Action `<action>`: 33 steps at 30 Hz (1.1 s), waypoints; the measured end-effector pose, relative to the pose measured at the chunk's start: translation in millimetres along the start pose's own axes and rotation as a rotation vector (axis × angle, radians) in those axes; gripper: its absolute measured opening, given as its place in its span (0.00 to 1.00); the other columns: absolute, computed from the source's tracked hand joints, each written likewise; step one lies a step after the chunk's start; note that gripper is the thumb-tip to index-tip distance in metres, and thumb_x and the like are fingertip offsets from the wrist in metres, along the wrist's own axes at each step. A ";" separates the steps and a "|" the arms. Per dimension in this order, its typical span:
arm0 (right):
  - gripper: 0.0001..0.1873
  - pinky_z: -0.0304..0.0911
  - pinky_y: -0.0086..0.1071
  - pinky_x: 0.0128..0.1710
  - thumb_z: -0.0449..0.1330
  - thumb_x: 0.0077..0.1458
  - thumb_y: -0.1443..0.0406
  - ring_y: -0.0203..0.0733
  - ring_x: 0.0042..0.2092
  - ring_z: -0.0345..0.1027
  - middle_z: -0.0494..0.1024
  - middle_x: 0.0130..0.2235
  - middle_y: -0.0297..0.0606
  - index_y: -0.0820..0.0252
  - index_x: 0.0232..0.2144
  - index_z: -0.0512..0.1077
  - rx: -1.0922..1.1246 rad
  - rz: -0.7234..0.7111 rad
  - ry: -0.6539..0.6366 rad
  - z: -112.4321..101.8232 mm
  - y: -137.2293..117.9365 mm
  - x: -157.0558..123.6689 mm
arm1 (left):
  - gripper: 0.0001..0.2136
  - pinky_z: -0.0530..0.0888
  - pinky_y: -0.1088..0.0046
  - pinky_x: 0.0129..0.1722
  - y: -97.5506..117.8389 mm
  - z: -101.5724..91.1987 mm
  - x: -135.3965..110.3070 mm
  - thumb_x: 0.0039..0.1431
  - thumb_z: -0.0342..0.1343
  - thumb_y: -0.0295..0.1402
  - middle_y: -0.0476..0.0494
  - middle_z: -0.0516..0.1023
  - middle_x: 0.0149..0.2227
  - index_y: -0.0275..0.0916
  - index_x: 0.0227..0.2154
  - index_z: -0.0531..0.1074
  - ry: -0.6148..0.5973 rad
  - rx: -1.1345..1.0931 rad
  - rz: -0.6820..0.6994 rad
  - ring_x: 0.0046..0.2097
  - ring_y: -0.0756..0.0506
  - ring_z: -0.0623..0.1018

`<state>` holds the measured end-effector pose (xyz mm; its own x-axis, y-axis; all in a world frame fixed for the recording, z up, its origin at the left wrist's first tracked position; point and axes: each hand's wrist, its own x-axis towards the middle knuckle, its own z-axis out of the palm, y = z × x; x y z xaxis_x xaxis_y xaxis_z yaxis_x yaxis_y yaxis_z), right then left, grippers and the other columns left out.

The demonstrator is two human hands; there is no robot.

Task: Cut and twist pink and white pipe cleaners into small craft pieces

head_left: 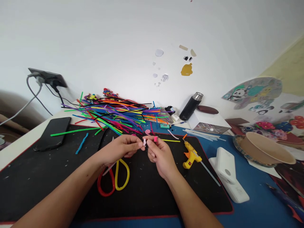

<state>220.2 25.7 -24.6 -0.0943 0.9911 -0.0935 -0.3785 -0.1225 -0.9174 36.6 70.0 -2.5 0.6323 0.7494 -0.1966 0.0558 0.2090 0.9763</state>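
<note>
Both hands meet over the middle of the black mat on the worktop. The left hand and the right hand are each clenched at the fingertips, pinching a small pink pipe-cleaner piece between them, lifted just off the mat. Scissors with red and yellow handles lie at 7 o'clock from the hands, partly under the left wrist. A yellow glue gun rests at 3 o'clock, a pile of coloured pipe cleaners at 11 o'clock, and a dark phone at 9 o'clock.
</note>
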 end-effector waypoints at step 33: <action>0.21 0.34 0.28 0.20 0.71 0.55 0.50 0.26 0.18 0.43 0.57 0.19 0.20 0.58 0.32 0.69 0.079 0.056 -0.035 -0.7 0.0 0.4 | 0.18 0.65 0.78 0.25 8.5 4.7 -3.3 0.59 0.66 0.50 0.48 0.78 0.26 0.37 0.29 0.77 0.119 0.098 0.130 0.26 0.52 0.70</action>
<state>220.8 26.1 -24.9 -0.1493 0.9803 -0.1292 -0.4431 -0.1831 -0.8776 38.6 66.4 6.8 0.5435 0.8363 -0.0717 0.0578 0.0480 0.9972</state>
